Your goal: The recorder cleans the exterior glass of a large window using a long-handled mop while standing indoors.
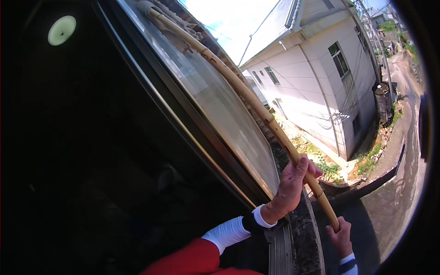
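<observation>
A long bamboo pole (248, 94) runs diagonally along the outer side of a window. My left hand (292, 184) is wrapped around its lower part, with the thumb lying along the cane. Further down, my right hand (340, 235) grips the pole close to its near end. Grey-brown cloth (166, 22) is bunched around the pole's far end, up by the top of the glass pane (220, 99); whether it touches the pane I cannot tell. The glass looks streaked and hazy.
The metal window frame (192, 103) slants between me and the pane, with a sliding track (280, 251) at the sill. Outside the track lies a dark ledge (307, 237). Beyond are a pale house (309, 82) and a road (402, 178) far below. The room at left is dark.
</observation>
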A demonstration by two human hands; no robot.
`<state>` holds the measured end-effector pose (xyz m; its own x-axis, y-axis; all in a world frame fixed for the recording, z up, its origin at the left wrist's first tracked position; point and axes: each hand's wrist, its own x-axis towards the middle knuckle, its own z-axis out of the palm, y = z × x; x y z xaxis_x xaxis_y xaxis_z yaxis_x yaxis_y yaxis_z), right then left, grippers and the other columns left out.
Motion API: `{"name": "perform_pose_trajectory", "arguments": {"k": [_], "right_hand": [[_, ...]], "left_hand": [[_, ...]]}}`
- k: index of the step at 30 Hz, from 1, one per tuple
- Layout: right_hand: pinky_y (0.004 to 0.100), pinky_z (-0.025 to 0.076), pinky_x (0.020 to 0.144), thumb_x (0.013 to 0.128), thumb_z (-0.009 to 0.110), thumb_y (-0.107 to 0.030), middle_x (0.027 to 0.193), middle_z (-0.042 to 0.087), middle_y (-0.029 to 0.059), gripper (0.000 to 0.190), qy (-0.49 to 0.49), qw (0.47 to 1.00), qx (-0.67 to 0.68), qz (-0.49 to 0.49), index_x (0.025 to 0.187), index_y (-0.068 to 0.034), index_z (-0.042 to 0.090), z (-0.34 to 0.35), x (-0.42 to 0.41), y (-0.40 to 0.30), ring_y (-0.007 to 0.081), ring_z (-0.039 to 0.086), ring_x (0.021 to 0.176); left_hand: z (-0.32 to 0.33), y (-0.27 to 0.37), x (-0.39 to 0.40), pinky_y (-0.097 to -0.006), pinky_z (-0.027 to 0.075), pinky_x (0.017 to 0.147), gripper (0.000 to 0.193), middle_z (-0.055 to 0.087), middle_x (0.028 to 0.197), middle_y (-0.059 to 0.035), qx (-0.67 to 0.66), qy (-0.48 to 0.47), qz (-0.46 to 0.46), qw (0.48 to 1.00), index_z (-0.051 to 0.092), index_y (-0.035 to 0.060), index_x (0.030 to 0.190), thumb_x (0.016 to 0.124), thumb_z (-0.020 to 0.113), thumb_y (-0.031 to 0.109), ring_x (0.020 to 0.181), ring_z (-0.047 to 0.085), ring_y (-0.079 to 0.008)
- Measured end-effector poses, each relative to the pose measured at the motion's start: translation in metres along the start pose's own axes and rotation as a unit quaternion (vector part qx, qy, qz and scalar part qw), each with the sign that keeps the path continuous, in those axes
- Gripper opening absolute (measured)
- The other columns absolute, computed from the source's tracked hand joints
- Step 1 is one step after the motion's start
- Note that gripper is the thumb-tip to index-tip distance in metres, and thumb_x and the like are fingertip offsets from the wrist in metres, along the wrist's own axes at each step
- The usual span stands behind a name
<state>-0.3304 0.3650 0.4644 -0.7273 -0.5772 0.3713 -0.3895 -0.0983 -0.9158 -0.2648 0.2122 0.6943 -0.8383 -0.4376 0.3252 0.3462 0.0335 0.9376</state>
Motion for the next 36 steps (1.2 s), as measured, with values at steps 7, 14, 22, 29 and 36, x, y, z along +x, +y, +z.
{"name": "perform_pose_trajectory", "arguments": {"k": [7, 14, 22, 29, 36], "right_hand": [[0.0349, 0.038, 0.045, 0.076, 0.069, -0.016, 0.051, 0.047, 0.0136, 0.025, -0.101, 0.994, 0.02, 0.037, 0.064, -0.001, 0.052, 0.014, -0.017, -0.001, 0.0219, 0.041, 0.043], [0.0448, 0.045, 0.055, 0.081, 0.064, -0.021, 0.068, 0.061, 0.021, 0.022, -0.199, 0.969, -0.106, 0.103, 0.081, 0.001, 0.062, -0.068, -0.134, 0.15, 0.0444, 0.058, 0.066], [0.0359, 0.034, 0.047, 0.073, 0.07, -0.02, 0.054, 0.037, 0.0064, 0.032, 0.0, 1.0, -0.01, 0.015, 0.065, -0.003, 0.044, -0.01, -0.048, 0.059, 0.017, 0.041, 0.05], [0.0273, 0.039, 0.047, 0.077, 0.076, -0.021, 0.055, 0.052, 0.0006, 0.032, -0.324, 0.928, 0.171, 0.067, 0.065, -0.004, 0.051, 0.002, -0.011, -0.024, 0.0077, 0.046, 0.051], [0.0374, 0.042, 0.051, 0.081, 0.066, -0.023, 0.059, 0.054, 0.0191, 0.024, -0.404, 0.884, 0.015, 0.233, 0.076, 0.0, 0.06, -0.045, -0.105, 0.094, 0.0194, 0.047, 0.053]], "left_hand": [[-0.019, -0.015, -0.032, -0.0334, 0.046, 0.085, 0.023, 0.043, 0.076, 0.0011, -0.099, -0.012, -0.024, 0.995, 0.044, 0.0127, 0.087, 0.098, 0.045, 0.033, 0.074, 0.049, -0.0121], [0.012, -0.142, -0.112, -0.0273, 0.042, 0.091, 0.017, 0.052, 0.095, 0.0019, -0.11, -0.158, -0.253, 0.948, 0.047, 0.0139, 0.1, 0.097, 0.051, 0.03, 0.099, 0.051, -0.0092], [-0.009, -0.046, -0.038, -0.0295, 0.047, 0.085, 0.02, 0.054, 0.083, -0.0017, 0.017, -0.078, -0.052, 0.995, 0.048, 0.0076, 0.098, 0.096, 0.052, 0.027, 0.087, 0.058, -0.0134], [-0.037, 0.013, -0.002, -0.0293, 0.045, 0.068, 0.036, 0.04, 0.06, 0.0002, -0.305, -0.293, -0.108, 0.9, 0.04, 0.0117, 0.073, 0.092, 0.055, 0.037, 0.056, 0.044, -0.0123], [0.011, -0.134, -0.115, -0.0252, 0.034, 0.063, 0.04, 0.033, 0.06, 0.0036, -0.224, -0.114, -0.222, 0.942, 0.039, 0.0141, 0.069, 0.097, 0.045, 0.042, 0.056, 0.033, -0.009]]}}
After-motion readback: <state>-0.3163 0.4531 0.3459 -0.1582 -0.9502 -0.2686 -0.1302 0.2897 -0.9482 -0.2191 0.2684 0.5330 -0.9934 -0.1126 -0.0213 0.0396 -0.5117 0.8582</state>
